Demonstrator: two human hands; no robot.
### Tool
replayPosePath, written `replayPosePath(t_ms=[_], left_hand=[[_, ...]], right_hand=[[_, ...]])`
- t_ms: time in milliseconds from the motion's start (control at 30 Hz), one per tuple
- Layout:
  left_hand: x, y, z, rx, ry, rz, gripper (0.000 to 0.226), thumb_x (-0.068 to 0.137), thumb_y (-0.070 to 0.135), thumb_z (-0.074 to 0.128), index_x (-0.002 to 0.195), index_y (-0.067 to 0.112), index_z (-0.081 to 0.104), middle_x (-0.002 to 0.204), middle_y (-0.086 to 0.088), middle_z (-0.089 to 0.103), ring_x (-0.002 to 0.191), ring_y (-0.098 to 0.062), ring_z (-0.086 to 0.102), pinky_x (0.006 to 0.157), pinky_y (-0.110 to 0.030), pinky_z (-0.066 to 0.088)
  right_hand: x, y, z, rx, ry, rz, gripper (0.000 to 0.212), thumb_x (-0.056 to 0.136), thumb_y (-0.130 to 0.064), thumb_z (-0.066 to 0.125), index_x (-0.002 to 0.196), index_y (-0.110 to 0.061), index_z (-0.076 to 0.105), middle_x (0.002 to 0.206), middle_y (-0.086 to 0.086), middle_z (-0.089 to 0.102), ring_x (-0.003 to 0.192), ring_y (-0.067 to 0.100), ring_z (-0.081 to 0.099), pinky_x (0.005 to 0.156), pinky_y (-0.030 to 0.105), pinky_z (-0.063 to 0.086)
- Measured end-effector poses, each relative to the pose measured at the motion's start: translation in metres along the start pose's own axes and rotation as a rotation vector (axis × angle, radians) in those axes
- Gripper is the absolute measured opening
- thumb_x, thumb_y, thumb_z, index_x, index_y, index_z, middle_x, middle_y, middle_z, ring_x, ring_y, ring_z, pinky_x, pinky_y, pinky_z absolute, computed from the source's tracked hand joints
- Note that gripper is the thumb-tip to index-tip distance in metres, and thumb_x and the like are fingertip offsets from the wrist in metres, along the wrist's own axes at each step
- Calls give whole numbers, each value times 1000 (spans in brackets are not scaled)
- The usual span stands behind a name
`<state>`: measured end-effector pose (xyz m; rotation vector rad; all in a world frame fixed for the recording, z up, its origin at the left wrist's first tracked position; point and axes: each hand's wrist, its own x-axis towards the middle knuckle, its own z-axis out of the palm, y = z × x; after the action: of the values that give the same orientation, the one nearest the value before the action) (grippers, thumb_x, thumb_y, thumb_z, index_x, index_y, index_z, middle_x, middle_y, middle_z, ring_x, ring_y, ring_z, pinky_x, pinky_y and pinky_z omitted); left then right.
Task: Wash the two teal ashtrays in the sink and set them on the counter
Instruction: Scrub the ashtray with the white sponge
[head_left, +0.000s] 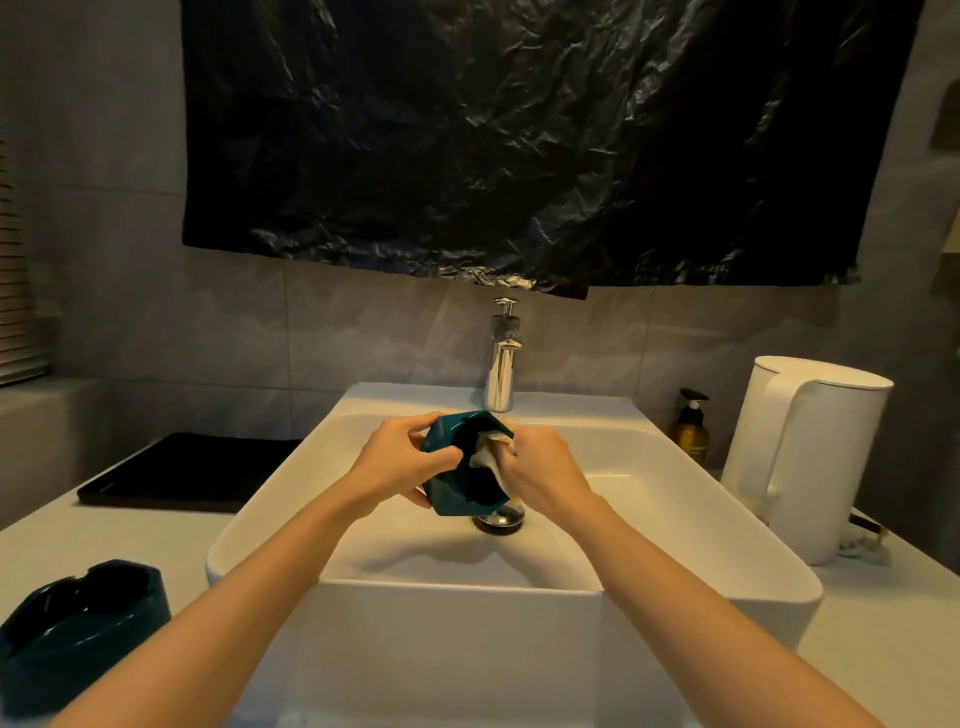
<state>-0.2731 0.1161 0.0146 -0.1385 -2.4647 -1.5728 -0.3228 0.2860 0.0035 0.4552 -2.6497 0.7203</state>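
Over the white sink (675, 577), my left hand (402, 460) grips a teal ashtray (452, 491) by its rim, tilted on edge with its hollow facing right. My right hand (540, 473) pinches a pale cloth or sponge (491, 452) and holds it inside that hollow. The second teal ashtray (78, 629) sits upright on the counter at the lower left, apart from both hands.
A chrome tap (501, 358) stands behind the basin, and a drain plug (498, 519) lies below the held ashtray. A black tray (192, 470) lies on the left counter. On the right stand a white kettle (810, 457) and an amber pump bottle (691, 428).
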Motion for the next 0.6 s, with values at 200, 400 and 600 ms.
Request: replayPosePath(t_ms=[200, 400, 600], left_hand=[[-1, 2, 1, 10, -21, -28, 38, 86, 18, 65, 123, 22, 58, 101, -5, 65, 91, -26, 64, 58, -33, 60], [1, 6, 4, -67, 26, -39, 31, 89, 28, 61, 120, 26, 60, 105, -2, 64, 85, -14, 61, 57, -21, 55], [1, 5, 9, -234, 12, -30, 67, 82, 18, 70, 139, 28, 38, 122, -2, 52, 104, -21, 56, 67, -29, 56]], right_hand=[[5, 0, 4, 257, -76, 95, 21, 86, -7, 63, 106, -13, 67, 95, 6, 67, 87, 21, 62, 71, 30, 54], [-5, -5, -2, 26, -14, 22, 27, 97, -24, 47, 76, -9, 56, 75, 7, 55, 66, 20, 49, 51, 25, 33], [8, -3, 2, 368, -128, 347, 11, 91, -16, 53, 92, -6, 60, 91, 12, 64, 86, 26, 66, 76, 35, 58]])
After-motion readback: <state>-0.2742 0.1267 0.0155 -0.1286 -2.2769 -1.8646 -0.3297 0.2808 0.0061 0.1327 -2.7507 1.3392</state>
